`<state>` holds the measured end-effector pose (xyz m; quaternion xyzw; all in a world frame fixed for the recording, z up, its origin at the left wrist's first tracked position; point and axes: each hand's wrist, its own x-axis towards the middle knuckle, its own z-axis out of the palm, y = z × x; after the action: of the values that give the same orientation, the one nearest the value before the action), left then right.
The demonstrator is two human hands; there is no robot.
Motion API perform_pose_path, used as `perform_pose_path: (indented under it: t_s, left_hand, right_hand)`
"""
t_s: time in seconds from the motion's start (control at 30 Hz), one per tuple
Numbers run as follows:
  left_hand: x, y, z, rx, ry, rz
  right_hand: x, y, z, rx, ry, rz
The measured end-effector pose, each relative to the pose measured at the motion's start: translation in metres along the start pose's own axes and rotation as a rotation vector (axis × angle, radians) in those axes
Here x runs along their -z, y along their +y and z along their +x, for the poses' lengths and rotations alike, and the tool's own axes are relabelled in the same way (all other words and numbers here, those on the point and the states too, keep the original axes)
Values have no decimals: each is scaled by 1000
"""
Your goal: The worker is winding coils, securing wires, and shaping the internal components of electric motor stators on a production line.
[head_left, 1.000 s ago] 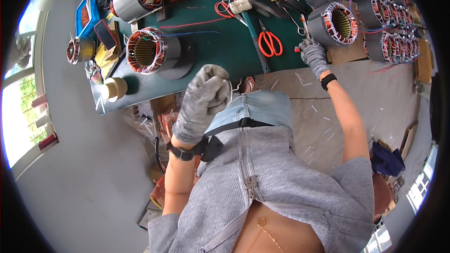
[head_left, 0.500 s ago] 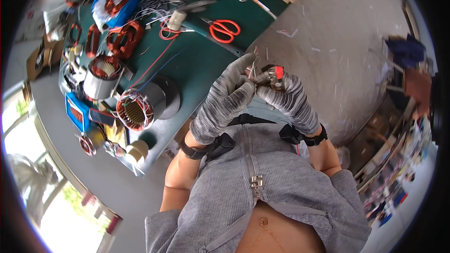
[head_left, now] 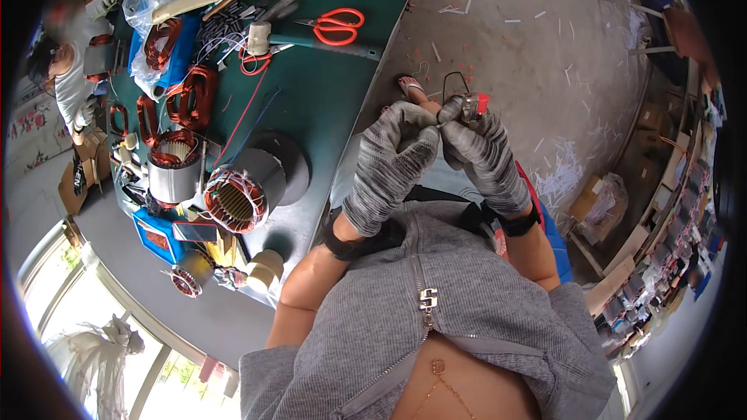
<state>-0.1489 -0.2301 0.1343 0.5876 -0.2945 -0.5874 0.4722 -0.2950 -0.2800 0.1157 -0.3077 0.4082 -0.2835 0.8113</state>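
My left hand (head_left: pixel 395 163), in a grey striped knitted glove, is closed with its fingertips pinched against those of the right. What it pinches is hidden. My right hand (head_left: pixel 488 157), gloved alike, is closed round a small shiny thing with a red end (head_left: pixel 482 103); its kind is not clear. A thin dark bent wire loop (head_left: pixel 454 75) shows just beyond the fingertips; I cannot tell whether it is held. Both hands are in front of my chest, right of the green table (head_left: pixel 327 93). Red-handled scissors (head_left: pixel 339 27) lie on that table.
A hammer (head_left: pixel 311 43) and a second pair of scissors (head_left: pixel 254 61) lie near copper coils (head_left: pixel 192 98). Wound motor stators (head_left: pixel 236 196) stand along the table's left part. Another person (head_left: pixel 74 82) is at the far left. White scraps (head_left: pixel 562 171) litter the floor.
The view has shifted, so the table sits further left. Both hands stay together at the fingertips. Pale thin strands seen between them earlier no longer show.
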Motion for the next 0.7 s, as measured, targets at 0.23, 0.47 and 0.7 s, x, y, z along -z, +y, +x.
perform_pose_path:
  t_s: [0.23, 0.47, 0.7]
  left_hand:
    - [-2, -11, -10, -433, 119, 429]
    - [-10, -4, -12, -487, 116, 558]
    - [-16, -3, -7, -511, 124, 547]
  right_hand:
    - [1, 1, -15, -213, 89, -122]
    - [20, 12, -18, -219, -28, -44]
    - [43, 36, -17, 156, -144, -435]
